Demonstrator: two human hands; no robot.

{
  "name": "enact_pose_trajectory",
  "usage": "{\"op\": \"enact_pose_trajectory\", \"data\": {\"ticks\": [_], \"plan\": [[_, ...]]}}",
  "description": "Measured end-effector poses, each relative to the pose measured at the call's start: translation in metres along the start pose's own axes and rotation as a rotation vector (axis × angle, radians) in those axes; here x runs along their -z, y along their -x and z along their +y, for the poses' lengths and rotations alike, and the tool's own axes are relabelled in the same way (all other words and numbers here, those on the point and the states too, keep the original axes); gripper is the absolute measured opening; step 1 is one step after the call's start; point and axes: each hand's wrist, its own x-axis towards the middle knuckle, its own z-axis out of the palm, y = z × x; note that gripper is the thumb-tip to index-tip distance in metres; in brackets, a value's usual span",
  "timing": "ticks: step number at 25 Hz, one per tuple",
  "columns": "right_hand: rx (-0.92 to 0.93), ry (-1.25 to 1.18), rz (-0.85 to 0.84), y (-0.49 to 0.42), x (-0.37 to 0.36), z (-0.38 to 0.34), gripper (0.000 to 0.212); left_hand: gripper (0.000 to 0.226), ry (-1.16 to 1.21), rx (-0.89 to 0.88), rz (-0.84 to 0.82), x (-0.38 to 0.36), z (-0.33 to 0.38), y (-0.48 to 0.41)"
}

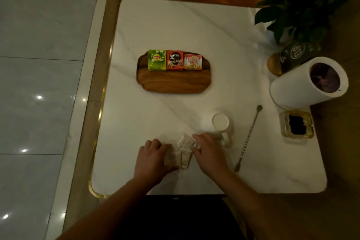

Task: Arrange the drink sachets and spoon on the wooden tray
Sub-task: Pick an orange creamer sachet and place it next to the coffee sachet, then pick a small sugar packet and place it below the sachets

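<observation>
White sachets bottom centre. Left hand curled over stack, right hand fingertips at its edge, pinch or touch can't tell. Square stack up first imo, then onto wooden tray bare front strip, mid-frame. Spoon lower right.

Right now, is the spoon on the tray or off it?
Off. The spoon lies on the white table right of the mug, apart from the wooden tray, which holds only three sachets.
</observation>
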Motion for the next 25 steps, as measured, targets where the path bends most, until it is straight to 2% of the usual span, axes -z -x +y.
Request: {"op": "enact_pose_trajectory", "data": {"ticks": [3, 6, 10, 13, 15, 17, 20, 22, 25], "plan": [[0.024, 0.125, 0.009, -0.004, -0.008, -0.004, 0.049, 0.054, -0.011, -0.031, 0.048, -0.003, 0.006, -0.002], [0.055, 0.228, 0.064, -0.011, -0.011, -0.011, 0.037, 0.039, 0.084, 0.029, 0.093, -0.005, 0.004, 0.002], [-0.02, 0.156, 0.087, -0.018, -0.011, -0.017, 0.02, 0.016, 0.34, 0.227, 0.114, 0.002, -0.006, 0.012], [-0.071, 0.055, 0.116, -0.018, -0.007, -0.023, 0.01, 0.02, 0.5, 0.384, 0.111, 0.009, -0.011, 0.012], [-0.103, -0.112, 0.176, -0.016, -0.002, -0.027, 0.008, 0.022, 0.529, 0.436, 0.137, 0.015, -0.008, 0.009], [-0.192, -0.402, 0.223, -0.012, 0.006, -0.031, 0.011, 0.023, 0.613, 0.463, 0.18, 0.021, -0.002, 0.005], [-0.362, -0.865, 0.152, -0.004, 0.02, -0.035, 0.01, 0.022, 0.721, 0.501, 0.217, 0.033, 0.005, 0.0], [-0.43, -1.107, 0.074, 0.005, 0.027, -0.038, 0.013, 0.025, 0.652, 0.422, 0.255, 0.04, 0.011, 0.001], [-0.5, -1.441, -0.082, 0.012, 0.029, -0.044, 0.013, 0.023, 0.51, 0.144, 0.358, 0.052, 0.022, 0.006]]}}
